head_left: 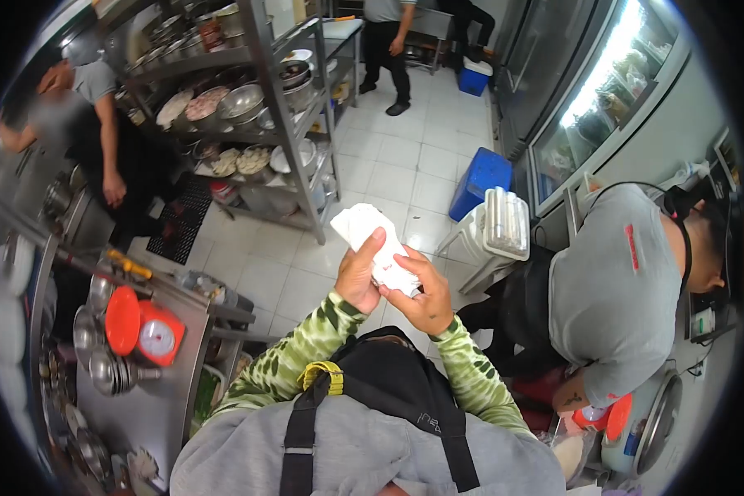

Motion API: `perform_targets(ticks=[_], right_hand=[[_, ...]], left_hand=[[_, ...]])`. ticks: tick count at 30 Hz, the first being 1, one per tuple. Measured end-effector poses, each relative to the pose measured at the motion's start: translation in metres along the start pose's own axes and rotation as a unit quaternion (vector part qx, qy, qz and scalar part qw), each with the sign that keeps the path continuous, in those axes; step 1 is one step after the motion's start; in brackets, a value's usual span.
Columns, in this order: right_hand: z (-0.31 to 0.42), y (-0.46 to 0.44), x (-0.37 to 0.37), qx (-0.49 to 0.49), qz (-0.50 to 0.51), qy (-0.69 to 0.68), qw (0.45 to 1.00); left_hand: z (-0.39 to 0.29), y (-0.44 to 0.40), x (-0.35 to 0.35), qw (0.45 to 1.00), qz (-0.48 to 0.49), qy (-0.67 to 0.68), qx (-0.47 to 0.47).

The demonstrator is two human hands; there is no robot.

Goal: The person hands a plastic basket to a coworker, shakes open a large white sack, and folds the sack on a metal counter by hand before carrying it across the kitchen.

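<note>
A white folded bundle, like paper or cloth, is held up in front of my chest, over the tiled floor. My left hand grips its left side, with the thumb laid across the front. On the lower right side my right hand holds the same bundle, thumb and fingers pressed against it. The bundle's upper end sticks out above both hands. What lies behind it, and the fingertips there, are hidden.
A metal shelf rack with bowls stands ahead. To the left is a steel counter with a red scale. A co-worker bends at the right, near a white stool and blue box. Other people stand farther off.
</note>
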State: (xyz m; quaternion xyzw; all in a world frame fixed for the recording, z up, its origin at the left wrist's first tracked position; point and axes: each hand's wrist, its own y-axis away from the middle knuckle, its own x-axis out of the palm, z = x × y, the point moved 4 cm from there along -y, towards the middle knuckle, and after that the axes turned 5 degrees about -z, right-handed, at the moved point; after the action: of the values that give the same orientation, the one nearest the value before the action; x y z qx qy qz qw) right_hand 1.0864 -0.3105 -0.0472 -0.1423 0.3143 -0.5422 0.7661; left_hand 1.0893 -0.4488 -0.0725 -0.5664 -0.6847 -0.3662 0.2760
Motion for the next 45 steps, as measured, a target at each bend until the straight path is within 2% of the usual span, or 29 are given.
perform_targets(ticks=[3, 4, 5, 6, 8, 11, 14, 16, 17, 19, 20, 21, 24, 26, 27, 28, 29, 30, 32, 33, 34, 35, 36, 37, 39, 40, 41, 43, 45], right_hand=[[-0.026, -0.031, 0.013, 0.065, -0.041, -0.095, 0.993], [-0.036, -0.042, 0.017, 0.150, -0.054, -0.216, 0.963], [-0.045, -0.051, 0.023, 0.233, -0.066, -0.334, 0.911], [-0.052, -0.059, 0.034, 0.311, -0.077, -0.447, 0.835], [-0.055, -0.083, 0.049, 0.316, -0.102, -0.495, 0.803], [-0.072, -0.103, 0.066, 0.346, -0.109, -0.553, 0.750], [-0.075, -0.125, 0.077, 0.353, -0.102, -0.533, 0.762], [-0.081, -0.131, 0.070, 0.262, -0.087, -0.346, 0.897], [-0.082, -0.136, 0.066, 0.212, -0.077, -0.243, 0.943], [-0.077, -0.146, 0.061, 0.191, -0.056, -0.029, 0.980], [-0.074, -0.152, 0.058, 0.180, -0.047, 0.078, 0.979], [-0.082, -0.154, 0.052, 0.267, -0.035, 0.019, 0.963], [-0.106, -0.155, 0.044, 0.207, -0.013, -0.015, 0.978], [-0.106, -0.152, 0.037, 0.278, 0.017, -0.103, 0.955], [-0.099, -0.155, 0.036, 0.283, 0.020, -0.196, 0.939], [-0.097, -0.154, 0.035, 0.286, 0.001, -0.228, 0.931], [-0.092, -0.156, 0.027, 0.299, 0.019, -0.262, 0.917], [-0.090, -0.159, 0.017, 0.309, 0.040, -0.296, 0.903], [-0.112, -0.143, 0.012, 0.385, 0.070, -0.291, 0.873], [-0.124, -0.136, 0.003, 0.421, 0.083, -0.288, 0.856], [-0.127, -0.140, -0.018, 0.322, 0.100, -0.177, 0.924], [-0.127, -0.144, -0.039, 0.219, 0.116, -0.060, 0.967], [-0.124, -0.144, -0.058, 0.115, 0.130, 0.059, 0.983], [-0.123, -0.138, -0.083, 0.212, 0.118, 0.078, 0.967], [-0.093, -0.150, -0.127, 0.176, -0.043, 0.036, 0.983], [-0.083, -0.149, -0.140, 0.163, -0.120, 0.009, 0.979], [-0.077, -0.150, -0.141, 0.121, -0.113, 0.081, 0.983], [-0.075, -0.155, -0.140, 0.029, -0.094, 0.225, 0.969], [-0.094, -0.149, -0.153, 0.088, -0.104, 0.197, 0.971]], left_hand=[[-0.030, -0.048, -0.003, 0.997, 0.070, 0.041, 0.015], [-0.040, -0.064, -0.003, 0.993, 0.094, 0.067, 0.022], [-0.049, -0.079, -0.001, 0.988, 0.136, 0.071, 0.021], [-0.057, -0.093, 0.001, 0.981, 0.176, 0.083, 0.011], [-0.072, -0.118, 0.009, 0.962, 0.254, 0.103, -0.003], [-0.089, -0.146, 0.005, 0.970, 0.233, 0.062, 0.003], [-0.097, -0.175, -0.008, 0.978, 0.203, 0.009, -0.056], [-0.104, -0.181, 0.000, 0.988, 0.144, -0.050, 0.003], [-0.108, -0.184, 0.006, 0.990, 0.114, -0.081, 0.034], [-0.110, -0.192, 0.013, 0.964, 0.129, -0.203, 0.114], [-0.110, -0.195, 0.017, 0.942, 0.139, -0.264, 0.151], [-0.106, -0.200, 0.015, 0.941, 0.164, -0.274, 0.109], [-0.089, -0.204, 0.017, 0.961, 0.169, -0.215, 0.045], [-0.088, -0.197, 0.035, 0.960, 0.239, -0.146, 0.012], [-0.087, -0.200, 0.033, 0.941, 0.281, -0.187, -0.012], [-0.083, -0.202, 0.036, 0.919, 0.319, -0.230, -0.032], [-0.084, -0.197, 0.053, 0.931, 0.303, -0.198, -0.035], [-0.074, -0.201, 0.059, 0.918, 0.332, -0.211, -0.039], [-0.060, -0.215, 0.063, 0.890, 0.389, -0.236, -0.047], [-0.052, -0.218, 0.067, 0.884, 0.379, -0.271, -0.044], [-0.043, -0.220, 0.071, 0.882, 0.375, -0.284, -0.037], [-0.036, -0.223, 0.075, 0.888, 0.361, -0.282, -0.038], [-0.030, -0.225, 0.077, 0.895, 0.344, -0.281, -0.042], [-0.022, -0.228, 0.079, 0.886, 0.350, -0.301, -0.043], [-0.005, -0.235, 0.077, 0.872, 0.350, -0.340, -0.047], [0.003, -0.231, 0.086, 0.809, 0.391, -0.440, -0.004], [0.019, -0.222, 0.109, 0.793, 0.404, -0.442, 0.108], [0.050, -0.216, 0.114, 0.792, 0.441, -0.421, 0.040], [0.061, -0.220, 0.130, 0.736, 0.505, -0.447, 0.055]])
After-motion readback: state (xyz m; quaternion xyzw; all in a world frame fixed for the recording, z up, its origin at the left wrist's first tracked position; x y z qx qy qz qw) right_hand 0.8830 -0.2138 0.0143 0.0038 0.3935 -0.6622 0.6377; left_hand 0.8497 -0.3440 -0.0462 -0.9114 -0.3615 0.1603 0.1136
